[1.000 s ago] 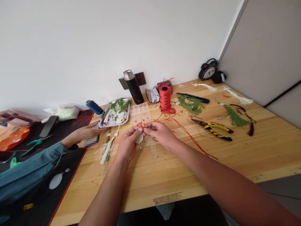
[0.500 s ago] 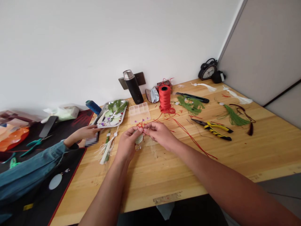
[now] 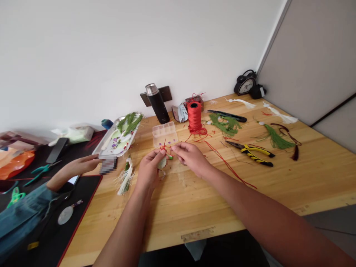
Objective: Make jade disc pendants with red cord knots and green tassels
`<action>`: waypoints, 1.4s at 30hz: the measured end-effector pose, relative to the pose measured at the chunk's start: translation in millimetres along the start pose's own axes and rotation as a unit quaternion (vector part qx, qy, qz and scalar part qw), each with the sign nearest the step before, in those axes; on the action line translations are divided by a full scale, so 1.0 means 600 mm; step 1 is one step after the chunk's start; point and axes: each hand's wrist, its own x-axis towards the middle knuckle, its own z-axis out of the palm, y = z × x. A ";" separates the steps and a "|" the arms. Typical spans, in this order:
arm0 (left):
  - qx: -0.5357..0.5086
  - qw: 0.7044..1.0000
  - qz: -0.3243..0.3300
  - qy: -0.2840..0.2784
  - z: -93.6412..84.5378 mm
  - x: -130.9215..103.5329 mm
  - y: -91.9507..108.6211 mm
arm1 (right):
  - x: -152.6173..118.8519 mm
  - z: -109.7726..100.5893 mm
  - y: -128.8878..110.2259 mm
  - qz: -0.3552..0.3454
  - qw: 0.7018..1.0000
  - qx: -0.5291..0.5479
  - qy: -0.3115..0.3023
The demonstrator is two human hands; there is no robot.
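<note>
My left hand (image 3: 148, 167) is closed in a pinch on a pale, roundish pendant (image 3: 162, 163) with knotted red cord (image 3: 163, 147) at its top and small clear beads hanging below. To its right, my right hand (image 3: 190, 155) pinches the end of a thin strand of that cord. Between the two hands a small green and white piece (image 3: 170, 157) shows; its kind I cannot make out. Just beyond them lies a clear compartment box (image 3: 164, 129) with a few purple beads. Behind it to the right stands a spool of red cord (image 3: 194, 116).
At left a co-worker's hand (image 3: 73, 168) touches a metal tray (image 3: 104, 148) of green tassels and beads. Around the table are pliers (image 3: 250, 152), a utility knife (image 3: 228, 115), green tassels (image 3: 275, 136), a white tassel (image 3: 126, 176), a black flask (image 3: 158, 104) and an alarm clock (image 3: 245, 84).
My right hand has drawn slightly away to the right from my left, opening a gap that shows the cord. The co-worker's hand and the tray have shifted left.
</note>
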 end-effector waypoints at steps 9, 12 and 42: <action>0.011 1.000 0.024 -0.010 -0.004 0.000 -0.008 | -0.009 0.002 0.000 -0.057 0.988 -0.139 -0.027; 0.000 1.000 0.019 -0.011 -0.002 -0.001 -0.007 | -0.006 0.000 0.005 -0.061 0.985 -0.159 -0.019; -0.008 0.999 0.034 0.020 -0.002 0.001 0.007 | -0.007 0.000 0.009 -0.045 0.975 -0.213 -0.047</action>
